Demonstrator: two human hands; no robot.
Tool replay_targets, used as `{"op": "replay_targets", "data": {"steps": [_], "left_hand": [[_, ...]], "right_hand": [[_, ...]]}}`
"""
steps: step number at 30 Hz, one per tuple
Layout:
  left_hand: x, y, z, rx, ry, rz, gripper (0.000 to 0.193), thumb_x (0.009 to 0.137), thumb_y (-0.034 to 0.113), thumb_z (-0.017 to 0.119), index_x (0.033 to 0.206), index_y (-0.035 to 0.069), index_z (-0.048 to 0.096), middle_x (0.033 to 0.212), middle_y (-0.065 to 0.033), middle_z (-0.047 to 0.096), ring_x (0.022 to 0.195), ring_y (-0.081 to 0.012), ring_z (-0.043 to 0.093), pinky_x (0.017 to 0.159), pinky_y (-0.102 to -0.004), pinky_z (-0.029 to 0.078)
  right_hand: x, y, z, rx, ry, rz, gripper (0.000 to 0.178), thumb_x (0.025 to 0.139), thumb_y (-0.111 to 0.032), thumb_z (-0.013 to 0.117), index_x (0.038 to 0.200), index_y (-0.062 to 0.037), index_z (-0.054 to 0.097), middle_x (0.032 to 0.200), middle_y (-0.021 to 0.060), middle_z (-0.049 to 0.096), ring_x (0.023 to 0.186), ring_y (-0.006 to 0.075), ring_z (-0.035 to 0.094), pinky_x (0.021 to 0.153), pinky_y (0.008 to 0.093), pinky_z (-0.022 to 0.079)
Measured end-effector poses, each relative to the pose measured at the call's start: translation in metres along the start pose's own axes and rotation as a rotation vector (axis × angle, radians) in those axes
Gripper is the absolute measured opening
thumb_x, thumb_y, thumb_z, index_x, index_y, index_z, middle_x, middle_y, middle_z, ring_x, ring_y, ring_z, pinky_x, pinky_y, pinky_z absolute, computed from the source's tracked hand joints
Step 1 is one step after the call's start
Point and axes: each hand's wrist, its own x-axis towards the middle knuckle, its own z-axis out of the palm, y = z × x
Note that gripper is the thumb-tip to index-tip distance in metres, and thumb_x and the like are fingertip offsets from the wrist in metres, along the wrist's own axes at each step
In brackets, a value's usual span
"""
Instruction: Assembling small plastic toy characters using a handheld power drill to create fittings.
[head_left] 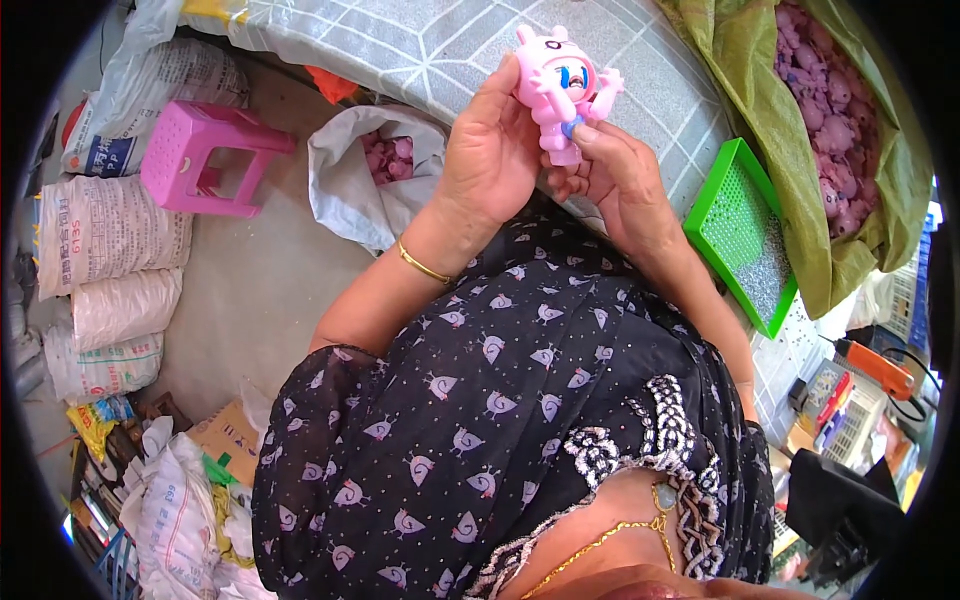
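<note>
A pink plastic toy figure (565, 90) with eared hood, raised hands and blue markings on its face is held upright over the near edge of the table. My left hand (492, 150) grips its left side, the thumb up along the hood and the other fingers behind it, partly hidden. With my right hand (622, 178) I hold the figure's lower body, the thumb pressed on the blue patch at its front and the fingertips curled below its base.
A green perforated tray (717, 185) of small silvery pieces lies right of my hands. Beyond it stands an olive sack (810, 262) of pink parts. At left are a white sack (335, 185) with pink parts, a pink stool (212, 155) and stacked filled bags (115, 235). An orange-handled tool (873, 368) lies far right.
</note>
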Motion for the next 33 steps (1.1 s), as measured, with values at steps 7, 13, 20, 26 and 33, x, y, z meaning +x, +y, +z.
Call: {"op": "replay_targets", "data": {"steps": [7, 13, 20, 26, 33], "left_hand": [[0.004, -0.003, -0.002, 0.080, -0.185, 0.028, 0.055, 0.104, 0.041, 0.044, 0.142, 0.002, 0.043, 0.136, -0.0183, 0.055, 0.125, -0.0332, 0.055, 0.106, -0.0479, 0.043], [0.008, -0.007, 0.000, 0.068, -0.149, 0.052, 0.056, 0.104, 0.041, 0.043, 0.144, 0.000, 0.040, 0.140, -0.0228, 0.052, 0.132, -0.0399, 0.049, 0.109, -0.0503, 0.040], [0.012, 0.005, -0.022, -0.215, -0.263, -0.032, 0.058, 0.104, 0.041, 0.044, 0.144, 0.000, 0.039, 0.139, -0.0247, 0.051, 0.131, -0.0435, 0.048, 0.111, -0.0527, 0.038], [0.005, 0.045, -0.034, -0.214, -0.172, 0.058, 0.063, 0.095, 0.042, 0.060, 0.139, 0.001, 0.043, 0.131, -0.0247, 0.054, 0.118, -0.0416, 0.053, 0.107, -0.0497, 0.041], [-0.044, 0.131, -0.186, -0.363, 0.051, 0.265, 0.050, 0.085, 0.028, 0.066, 0.132, 0.011, 0.059, 0.118, -0.0098, 0.063, 0.100, -0.0253, 0.057, 0.091, -0.0411, 0.047]], "right_hand": [[-0.004, 0.000, -0.004, -0.154, 0.097, -0.190, 0.031, 0.094, -0.024, 0.060, 0.108, 0.0037, 0.063, 0.092, 0.0092, 0.067, 0.077, 0.0145, 0.061, 0.068, 0.0292, 0.048], [-0.004, 0.000, -0.006, -0.199, 0.111, -0.239, 0.032, 0.094, -0.024, 0.060, 0.111, 0.0031, 0.063, 0.094, 0.0086, 0.067, 0.080, 0.0140, 0.061, 0.069, 0.0289, 0.048], [0.001, 0.004, 0.004, -0.122, 0.059, -0.232, 0.033, 0.095, -0.024, 0.065, 0.113, 0.0041, 0.064, 0.100, 0.0077, 0.068, 0.081, 0.0129, 0.061, 0.074, 0.0283, 0.051], [-0.005, -0.001, 0.003, -0.175, 0.014, -0.199, 0.044, 0.096, -0.023, 0.062, 0.129, 0.0052, 0.055, 0.108, 0.0110, 0.066, 0.086, 0.0133, 0.061, 0.082, 0.0288, 0.051], [-0.017, -0.019, -0.035, -0.162, 0.056, -0.134, 0.034, 0.096, -0.011, 0.060, 0.128, 0.0002, 0.057, 0.108, 0.0080, 0.066, 0.086, 0.0120, 0.061, 0.081, 0.0278, 0.051]]}}
